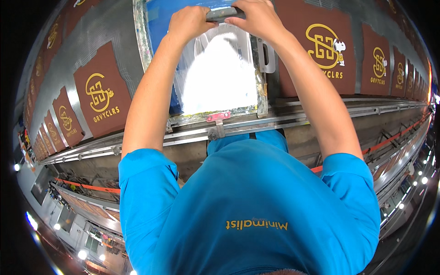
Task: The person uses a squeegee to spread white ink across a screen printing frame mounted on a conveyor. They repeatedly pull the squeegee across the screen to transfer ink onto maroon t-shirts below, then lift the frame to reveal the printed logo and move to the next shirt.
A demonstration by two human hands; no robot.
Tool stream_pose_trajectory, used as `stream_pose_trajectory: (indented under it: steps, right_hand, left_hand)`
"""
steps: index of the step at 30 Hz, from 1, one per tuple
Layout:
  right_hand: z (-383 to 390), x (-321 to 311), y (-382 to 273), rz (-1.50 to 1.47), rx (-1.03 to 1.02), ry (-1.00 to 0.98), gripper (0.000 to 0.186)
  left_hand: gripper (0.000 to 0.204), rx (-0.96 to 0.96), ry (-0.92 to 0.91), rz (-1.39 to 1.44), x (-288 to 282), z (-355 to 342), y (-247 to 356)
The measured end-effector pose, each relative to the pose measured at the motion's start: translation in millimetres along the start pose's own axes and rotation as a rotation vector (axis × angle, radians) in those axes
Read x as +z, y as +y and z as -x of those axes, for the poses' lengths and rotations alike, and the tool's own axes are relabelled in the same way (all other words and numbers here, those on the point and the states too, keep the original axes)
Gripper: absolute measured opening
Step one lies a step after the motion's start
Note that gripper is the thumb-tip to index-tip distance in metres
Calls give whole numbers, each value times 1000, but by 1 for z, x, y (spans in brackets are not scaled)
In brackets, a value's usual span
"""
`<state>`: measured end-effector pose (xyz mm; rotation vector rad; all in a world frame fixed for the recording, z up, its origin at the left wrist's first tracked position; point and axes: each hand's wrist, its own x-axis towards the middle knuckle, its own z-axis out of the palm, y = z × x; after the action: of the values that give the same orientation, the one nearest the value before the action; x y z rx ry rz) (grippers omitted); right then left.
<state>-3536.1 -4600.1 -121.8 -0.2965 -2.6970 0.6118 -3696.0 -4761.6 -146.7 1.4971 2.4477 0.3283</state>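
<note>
A grey squeegee bar [220,13] spans the top of the screen frame, with my left hand [192,20] closed on its left part and my right hand [250,16] gripping its right part. Beneath it, the screen printing frame [260,101] has a blue mesh border and a bright white middle [217,80], where I cannot tell ink from glare. Its metal edges are smeared with paint. A pale slotted handle [268,64] sits on the frame's right side, and a pink clamp plate [217,117] is fixed at its near edge.
Brown fabric pieces [98,98] with yellow prints line the grey printing table [121,68] on both sides. A metal rail [298,119] runs along the near edge, against my blue-clothed body. Lower down are an orange strip [87,188] and further long metal benches.
</note>
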Motion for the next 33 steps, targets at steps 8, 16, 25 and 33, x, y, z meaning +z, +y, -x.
stream_pose_trajectory:
  steps: [8, 16, 25, 33]
  right_hand:
    - [107, 35, -24, 15, -28, -53, 25]
    - [120, 4, -42, -40, -10, -381, 28]
    - [17, 34, 7, 105, 14, -86, 20]
    - [177, 18, -72, 38, 84, -150, 42]
  left_hand:
    - [16, 14, 46, 32, 41, 103, 45]
    - [35, -41, -305, 142, 17, 123, 54]
    - [35, -5, 106, -38, 16, 19, 7]
    - [30, -35, 35, 54, 53, 174, 81]
